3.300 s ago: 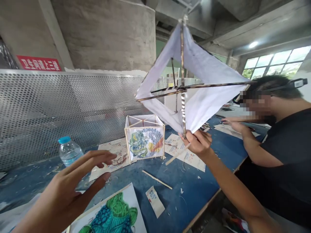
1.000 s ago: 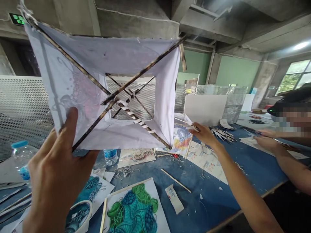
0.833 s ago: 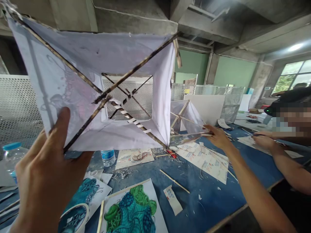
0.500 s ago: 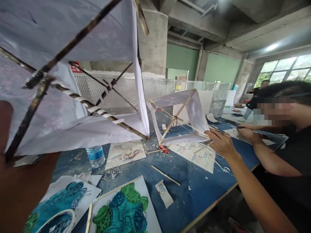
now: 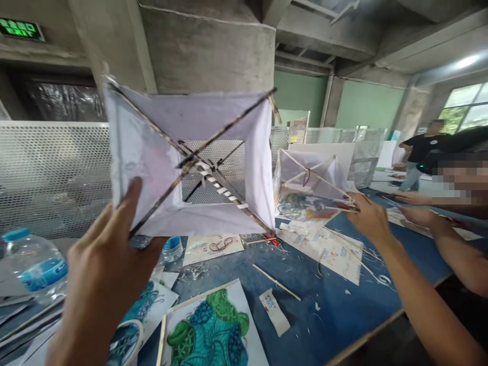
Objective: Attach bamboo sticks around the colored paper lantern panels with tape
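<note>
blue bench (image 5: 324, 300) littered with shavings, perforated screen (image 5: 46, 173) along its back edge, concrete pillar (image 5: 206, 46), green exit sign (image 5: 21, 29) pretty much unreadable, big paper lantern (image 5: 190, 162) held above the bench, corner pinched by left hand (image 5: 102, 274), smaller lantern (image 5: 310, 188) gripped by right hand (image 5: 371, 218)

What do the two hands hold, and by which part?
The left hand holds the large white lantern by its lower left corner; the right hand holds the small lantern by its right corner.
</note>
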`<state>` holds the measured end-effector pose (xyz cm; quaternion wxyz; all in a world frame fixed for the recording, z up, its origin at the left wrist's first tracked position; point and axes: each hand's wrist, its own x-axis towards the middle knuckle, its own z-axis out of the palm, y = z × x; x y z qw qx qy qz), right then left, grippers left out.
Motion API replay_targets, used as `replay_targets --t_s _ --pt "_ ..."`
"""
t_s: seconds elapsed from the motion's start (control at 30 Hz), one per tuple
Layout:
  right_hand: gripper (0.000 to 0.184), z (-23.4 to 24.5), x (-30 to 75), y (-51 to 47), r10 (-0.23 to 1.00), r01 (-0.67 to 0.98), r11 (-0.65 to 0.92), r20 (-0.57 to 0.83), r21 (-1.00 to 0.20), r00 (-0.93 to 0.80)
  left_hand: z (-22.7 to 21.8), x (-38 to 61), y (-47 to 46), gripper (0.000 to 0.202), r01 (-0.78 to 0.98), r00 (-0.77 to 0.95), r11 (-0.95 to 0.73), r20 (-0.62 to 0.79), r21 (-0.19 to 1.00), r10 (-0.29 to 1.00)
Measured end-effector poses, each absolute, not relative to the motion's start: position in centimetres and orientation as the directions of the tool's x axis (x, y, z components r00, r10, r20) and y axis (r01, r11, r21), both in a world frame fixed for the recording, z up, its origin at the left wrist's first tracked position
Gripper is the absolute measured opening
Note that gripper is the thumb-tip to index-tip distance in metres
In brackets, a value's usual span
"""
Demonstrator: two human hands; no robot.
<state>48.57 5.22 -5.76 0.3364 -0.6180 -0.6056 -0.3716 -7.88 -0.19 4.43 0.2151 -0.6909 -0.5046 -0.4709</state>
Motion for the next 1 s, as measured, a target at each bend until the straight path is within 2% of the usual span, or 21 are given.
replay_targets --t_s 0.1,0.17,0.4,0.57,0.73,0.87,0.93,1.0 --pt "0.045 -4.8 48.4 7.4 0.575 0.998 -0.067 0.817 -0.008 0.045 4.4 -6.9 0.0 0.077 0.939 0.099 -0.335 0.873 0.077 0.478" --pt "0.046 -4.2 47.9 8.8 0.622 0.996 -0.092 0.780 -0.014 0.068 4.2 -6.6 0.4 0.075 0.934 0.136 -0.354 0.866 0.050 0.482" --pt "0.047 -3.3 46.0 11.4 0.750 0.990 -0.137 0.649 -0.030 0.124 3.2 -6.2 1.9 0.071 0.884 0.233 -0.466 0.815 0.050 0.530" --pt "0.042 -1.2 46.4 10.5 0.828 0.996 -0.025 0.556 -0.085 0.068 2.6 -5.9 2.7 0.071 0.870 0.298 -0.491 0.735 0.054 0.609" --pt "0.041 2.4 44.5 7.1 0.770 0.984 0.037 0.633 -0.174 0.083 1.9 -5.6 3.7 0.071 0.833 0.356 -0.550 0.713 0.051 0.604" --pt "0.042 4.6 40.7 3.2 0.715 0.945 0.203 0.698 -0.256 0.036 1.6 -5.0 4.6 0.069 0.849 0.324 -0.521 0.691 0.089 0.646" --pt "0.034 5.1 38.6 1.6 0.699 0.843 0.426 0.711 -0.329 -0.076 1.5 -4.7 4.9 0.069 0.859 0.288 -0.492 0.660 0.142 0.694" --pt "0.025 5.1 36.4 0.7 0.647 0.658 0.663 0.715 -0.357 -0.265 1.5 -4.4 5.2 0.069 0.875 0.237 -0.437 0.604 0.208 0.761"
